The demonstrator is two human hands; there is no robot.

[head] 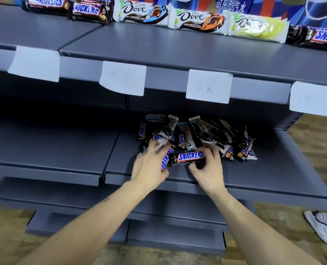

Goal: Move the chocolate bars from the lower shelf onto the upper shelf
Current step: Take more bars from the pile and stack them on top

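Brown Snickers bar (186, 158) lies at the pile's (197, 136) front on the lower shelf (273, 169). Right hand (208, 169) pinches it; left hand (149, 167) grips another. Next, lift both to the upper shelf (178, 46).

Your left hand (149, 169) grips one Snickers bar (165, 159) on the lower shelf (273, 169); your right hand (209, 169) pinches another Snickers (187, 158) beside the pile (197, 134). Upper shelf (178, 48) carries a row of bars (178, 18)

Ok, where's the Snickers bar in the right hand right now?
The Snickers bar lies at the front of the pile on the lower shelf, between the right hand and left hand.
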